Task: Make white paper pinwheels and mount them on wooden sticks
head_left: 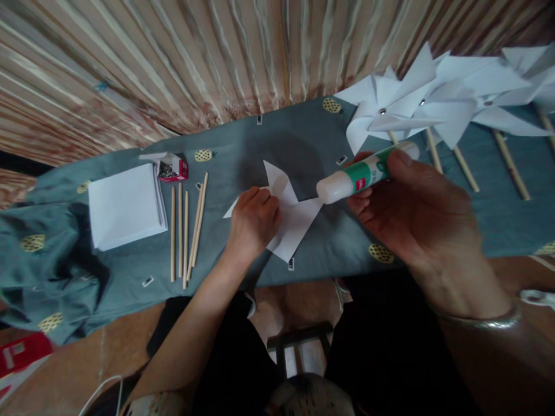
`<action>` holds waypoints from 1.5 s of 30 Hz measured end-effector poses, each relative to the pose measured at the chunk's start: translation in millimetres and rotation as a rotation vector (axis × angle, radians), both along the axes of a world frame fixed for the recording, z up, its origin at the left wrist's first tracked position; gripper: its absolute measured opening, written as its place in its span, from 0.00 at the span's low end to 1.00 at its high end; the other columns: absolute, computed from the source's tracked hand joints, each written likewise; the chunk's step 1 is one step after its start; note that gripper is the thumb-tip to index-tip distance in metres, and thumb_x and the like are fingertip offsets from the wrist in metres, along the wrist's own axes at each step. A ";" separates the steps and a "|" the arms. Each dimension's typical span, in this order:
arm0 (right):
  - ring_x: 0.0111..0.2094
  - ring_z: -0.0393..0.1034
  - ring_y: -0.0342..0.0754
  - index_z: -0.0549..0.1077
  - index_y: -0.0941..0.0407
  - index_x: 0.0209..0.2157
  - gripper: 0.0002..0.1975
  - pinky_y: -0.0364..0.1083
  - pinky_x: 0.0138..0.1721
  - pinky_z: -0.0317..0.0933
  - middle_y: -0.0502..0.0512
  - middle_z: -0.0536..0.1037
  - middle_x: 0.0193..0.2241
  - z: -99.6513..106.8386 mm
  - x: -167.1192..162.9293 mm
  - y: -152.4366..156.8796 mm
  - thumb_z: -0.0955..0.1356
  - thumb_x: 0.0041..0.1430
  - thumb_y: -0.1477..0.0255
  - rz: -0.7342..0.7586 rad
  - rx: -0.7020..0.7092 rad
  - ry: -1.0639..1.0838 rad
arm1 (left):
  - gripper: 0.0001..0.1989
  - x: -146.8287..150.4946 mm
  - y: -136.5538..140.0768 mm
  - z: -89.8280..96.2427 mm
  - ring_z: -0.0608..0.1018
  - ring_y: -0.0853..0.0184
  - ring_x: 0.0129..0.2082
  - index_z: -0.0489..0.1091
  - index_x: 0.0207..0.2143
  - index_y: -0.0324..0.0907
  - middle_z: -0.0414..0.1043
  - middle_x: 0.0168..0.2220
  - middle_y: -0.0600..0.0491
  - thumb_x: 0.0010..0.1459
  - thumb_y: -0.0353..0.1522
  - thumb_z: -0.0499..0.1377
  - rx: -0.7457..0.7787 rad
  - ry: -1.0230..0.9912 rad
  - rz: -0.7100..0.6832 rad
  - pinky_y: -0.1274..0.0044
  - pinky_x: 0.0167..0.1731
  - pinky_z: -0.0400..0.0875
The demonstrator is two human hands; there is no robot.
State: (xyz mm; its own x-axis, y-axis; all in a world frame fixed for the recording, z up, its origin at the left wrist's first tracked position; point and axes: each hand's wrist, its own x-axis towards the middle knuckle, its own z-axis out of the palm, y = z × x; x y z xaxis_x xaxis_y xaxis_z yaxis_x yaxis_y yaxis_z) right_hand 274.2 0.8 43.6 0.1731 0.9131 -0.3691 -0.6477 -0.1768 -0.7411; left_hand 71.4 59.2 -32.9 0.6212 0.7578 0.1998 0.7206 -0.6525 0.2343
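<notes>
Pinwheel paper (289, 224), white and cut into points, lies on the bench (234, 151), before the middle of the wearer's body; one blade curls up at its far side, while other corners lie spread to the right and toward the wearer. The left hand (256, 215) rests on the left part of the pinwheel paper, its fingers bent narrow; the fingertips are hidden beneath, so I cannot tell whether they pinch the paper or only press it. The right hand (427, 209), to the right of the pinwheel paper, holds a glue stick (367, 175) between thumb and fingers; the tube is white with a green label and a small red mark, and its white end points toward the right corner of the pinwheel paper; a silvery bangle (481, 322) circles the right wrist.

Left of the pinwheel paper lie five wooden sticks (173, 237); farther left sit a stack of white sheets (124, 205) and, touching or just beside it, a small red-and-white box (182, 170), open, with tiny metal pieces inside; to the far right of the pinwheel paper, several assembled pinwheels (459, 86) overlap; beyond it hangs a striped curtain (243, 52).
</notes>
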 end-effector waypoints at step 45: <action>0.21 0.74 0.36 0.81 0.56 0.31 0.15 0.33 0.27 0.72 0.47 0.81 0.25 -44.0 -56.8 1.5 0.81 0.41 0.66 0.235 -0.017 -0.031 | 0.16 -37.6 -60.5 19.4 0.77 0.64 0.41 0.75 0.43 0.42 0.78 0.42 0.50 0.49 0.30 0.67 -0.913 -1.275 0.408 0.74 0.42 0.71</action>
State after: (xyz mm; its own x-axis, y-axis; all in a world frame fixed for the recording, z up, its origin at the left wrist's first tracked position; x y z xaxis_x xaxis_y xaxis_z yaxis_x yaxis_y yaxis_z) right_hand 217.4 2.3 -0.4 -0.0317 0.9235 -0.3822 -0.5647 -0.3321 -0.7555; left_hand 33.7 -1.3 -13.4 0.1519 0.9709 -0.1850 -0.1539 0.2081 0.9659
